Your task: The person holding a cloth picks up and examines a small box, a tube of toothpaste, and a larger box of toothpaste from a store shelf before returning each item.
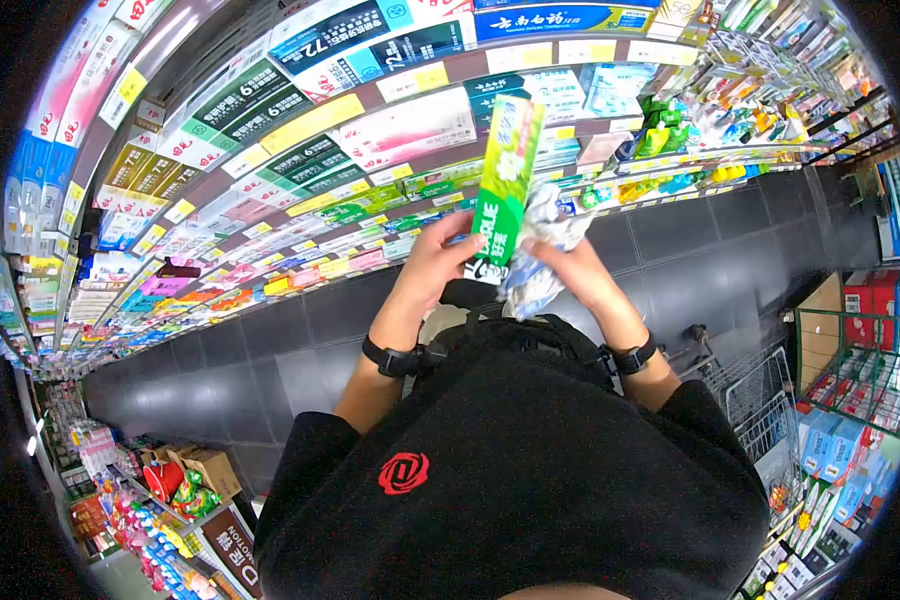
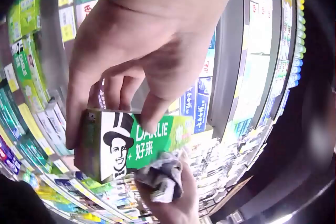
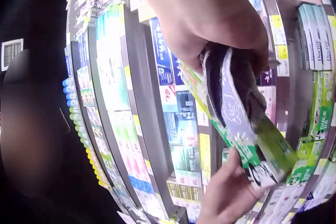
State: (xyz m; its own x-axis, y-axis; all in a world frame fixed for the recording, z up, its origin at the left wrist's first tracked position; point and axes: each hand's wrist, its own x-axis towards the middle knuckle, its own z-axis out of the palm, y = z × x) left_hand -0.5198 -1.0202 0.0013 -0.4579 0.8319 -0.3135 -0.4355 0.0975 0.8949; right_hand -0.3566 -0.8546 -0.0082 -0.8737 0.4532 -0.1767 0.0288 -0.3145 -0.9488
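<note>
A green and white toothpaste box [image 1: 505, 190] stands out at an angle in front of the shelves, its lower end between the thumb and fingers of my left hand [image 1: 438, 262]. In the left wrist view the left hand [image 2: 142, 50] pinches the box [image 2: 118, 148] near its printed face. My right hand [image 1: 582, 272] grips a crumpled white and blue cloth-like item [image 1: 538, 275] beside the box. In the right wrist view the right hand [image 3: 215, 19] holds this folded item [image 3: 231, 92] against the box [image 3: 268, 153]; some fingers are hidden.
Shelves [image 1: 370, 100] of boxed toothpaste curve across the front and left. Dark floor tiles [image 1: 300, 350] run below them. A wire shopping cart [image 1: 755, 390] stands to the right, near a green rack [image 1: 850, 345]. Cartons [image 1: 210, 470] sit at the lower left.
</note>
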